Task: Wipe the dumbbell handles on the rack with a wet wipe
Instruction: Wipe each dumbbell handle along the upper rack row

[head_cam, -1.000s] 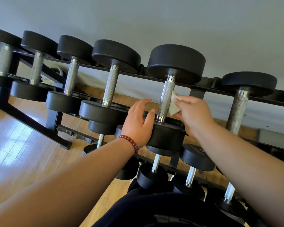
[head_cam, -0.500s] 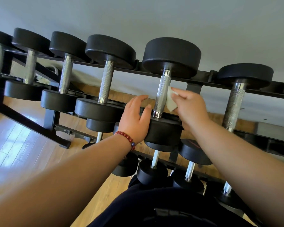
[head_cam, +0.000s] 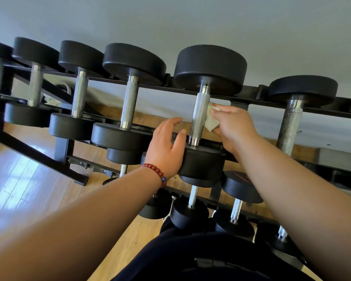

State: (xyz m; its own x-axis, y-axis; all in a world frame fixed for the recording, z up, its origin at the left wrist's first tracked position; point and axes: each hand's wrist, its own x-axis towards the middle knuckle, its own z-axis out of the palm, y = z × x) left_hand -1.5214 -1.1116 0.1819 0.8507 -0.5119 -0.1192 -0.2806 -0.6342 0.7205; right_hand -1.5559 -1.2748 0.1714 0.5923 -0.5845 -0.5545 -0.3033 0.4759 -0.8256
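Right hand [head_cam: 238, 126] pinches the wet wipe [head_cam: 211, 123] against the front-to-back dumbbell handle [head_cam: 199, 118]; left hand [head_cam: 166, 148], fingers relaxed, rests on its near head [head_cam: 204, 164].

Bright, even daylight, soft shadows. Pale glare patch on the wood floor [head_cam: 14, 185] at lower left. Knurled handles [head_cam: 200, 116] throw sharp highlights; black heads [head_cam: 210, 65] stay matte, dark underneath. Wide-angle bend: rack rail [head_cam: 332, 112] curves, my forearms [head_cam: 73, 224] balloon toward the bottom corners and go slightly soft. Centre is crisp.
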